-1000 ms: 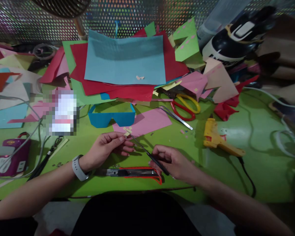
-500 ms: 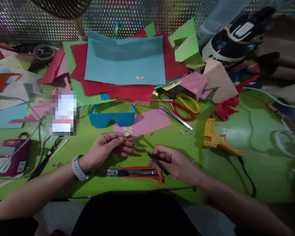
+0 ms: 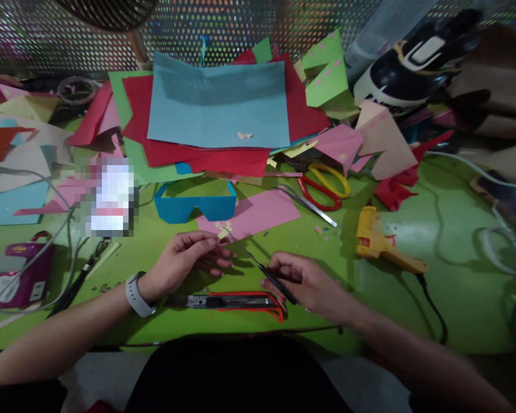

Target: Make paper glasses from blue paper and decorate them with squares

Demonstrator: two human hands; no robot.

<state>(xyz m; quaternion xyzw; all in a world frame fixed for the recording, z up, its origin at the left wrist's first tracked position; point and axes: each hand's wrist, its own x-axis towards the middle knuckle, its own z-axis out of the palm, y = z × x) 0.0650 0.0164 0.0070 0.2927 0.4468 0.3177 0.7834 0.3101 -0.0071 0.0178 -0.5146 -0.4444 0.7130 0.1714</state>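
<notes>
My left hand (image 3: 184, 255) pinches a small strip of yellow paper (image 3: 222, 234) between thumb and forefinger, its other fingers loosely spread. In my right hand (image 3: 305, 281) is a pair of thin scissors (image 3: 276, 282) with black handles; the tips reach the yellow strip. Just beyond, a pink paper sheet (image 3: 262, 211) lies flat with several tiny yellow bits on its near left corner. Blue paper glasses (image 3: 176, 209) stand at that sheet's left end. Below my hands lies a red and black utility knife (image 3: 236, 301), partly behind my right fingers.
Tweezers (image 3: 313, 210) and red-and-yellow-handled scissors (image 3: 327, 201) lie beyond my right hand. A yellow glue gun (image 3: 382, 244) with a black cord lies to the right. Coloured sheets (image 3: 219, 103) are piled at the back. A blurred-out phone (image 3: 112, 198) and purple box (image 3: 21, 272) are left.
Both hands stay nearly in place. The scissor tips and my right hand have shifted very slightly, still at the yellow strip.
</notes>
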